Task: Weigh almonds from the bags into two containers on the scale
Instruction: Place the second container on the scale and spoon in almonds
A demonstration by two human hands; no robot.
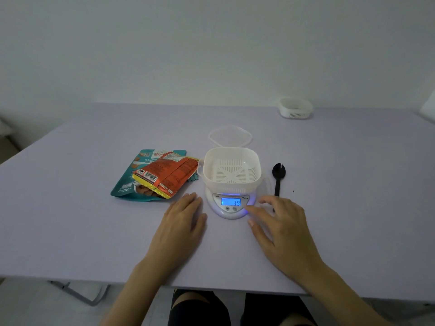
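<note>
Scale [231, 203] sits mid-desk [94, 231] with a white container [231, 169] on it; orange bag [169, 175] lies on teal bag [127, 182] just left. Left hand [183, 220] lies flat, fingers straight and together. Right hand [282, 229] has fingers spread, holding nothing, beside the scale; second container [296, 108] stands near the far right corner.

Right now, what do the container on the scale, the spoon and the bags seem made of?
The container looks like matte white plastic, given its moulded slots; the spoon, glossy black plastic, probably; the bags, shiny printed film, maybe foil-lined, judging by creases.
</note>
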